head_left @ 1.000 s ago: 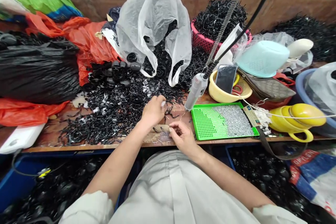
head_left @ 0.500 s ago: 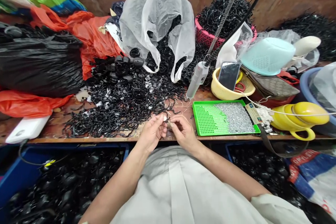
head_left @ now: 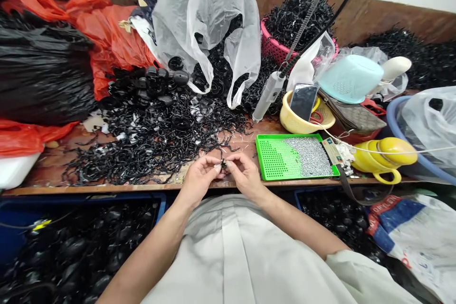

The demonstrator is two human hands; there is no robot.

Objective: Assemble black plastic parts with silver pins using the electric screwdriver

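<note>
Near the bench's front edge, my left hand (head_left: 200, 175) and my right hand (head_left: 245, 175) meet with thumbs and fingertips pinched. Between them is a small black piece (head_left: 223, 165), mostly covered by the fingers; its exact kind does not show. Both hands grip it. Left of my hands lies a heap of thin black strips (head_left: 153, 142) mixed with white scraps. To the right of my right hand is a green perforated tray (head_left: 274, 156), partly filled with small silvery pieces (head_left: 308, 154). A grey electric screwdriver (head_left: 269, 97) hangs on a coiled spring behind the tray.
Behind stand a white plastic bag (head_left: 206, 4), a pink basket (head_left: 272, 47) of black strips and a yellow basket (head_left: 295, 123) with a phone (head_left: 304, 100). A yellow cup (head_left: 381, 161) lies at right. Blue bins (head_left: 160, 206) of black parts stand below the bench edge.
My hands have come closer together, and both thumbs now press on the small black piece. The whole view has shifted and tilted slightly, so the bench things appear further left.
</note>
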